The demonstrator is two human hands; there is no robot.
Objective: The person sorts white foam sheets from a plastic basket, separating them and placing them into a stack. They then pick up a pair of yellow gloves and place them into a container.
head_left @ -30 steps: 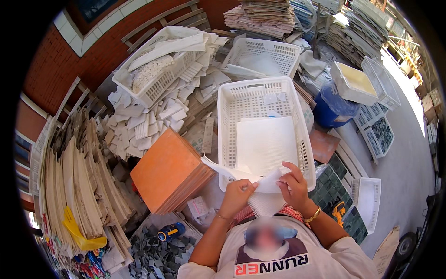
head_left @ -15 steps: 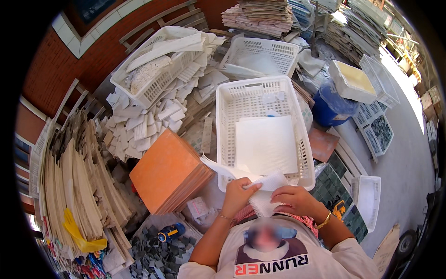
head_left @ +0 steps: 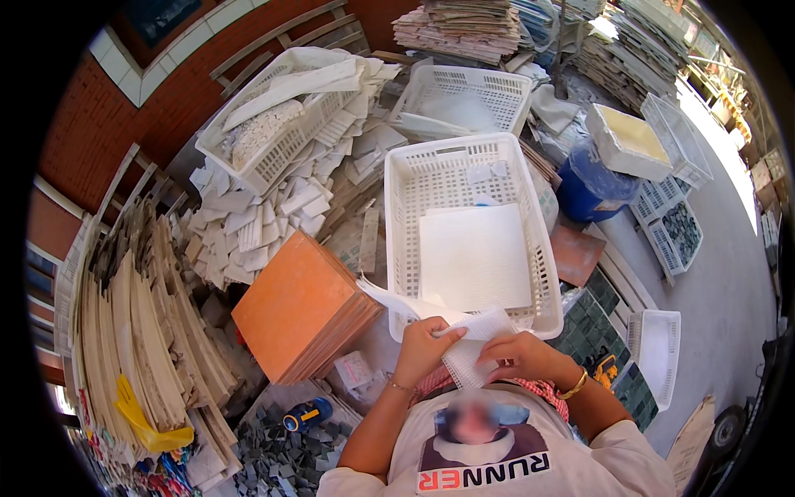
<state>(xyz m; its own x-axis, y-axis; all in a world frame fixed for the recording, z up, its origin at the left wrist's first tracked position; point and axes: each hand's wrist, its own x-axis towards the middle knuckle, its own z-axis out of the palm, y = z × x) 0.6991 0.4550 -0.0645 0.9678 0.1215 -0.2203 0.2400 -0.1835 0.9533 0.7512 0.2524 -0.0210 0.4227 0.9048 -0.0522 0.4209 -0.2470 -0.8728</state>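
Close in front of my body, my left hand is closed on a white mesh sheet, thumb lying on top of it. My right hand is at the sheet's right edge with fingers bent around it; the fingertips are partly hidden. The sheet's long left end reaches toward the stack of orange tiles. Just beyond my hands stands a white plastic crate, and a stack of white mesh sheets lies inside it.
A white basket heaped with broken pieces stands at the far left. Grey chips and a blue-yellow tape roll lie near left. To the right are a blue bucket, green tile sheets and a small white crate.
My right hand has shifted slightly, its fingers a little further apart at the sheet's edge. My left hand keeps its hold, and the crate and stacks stay in place.
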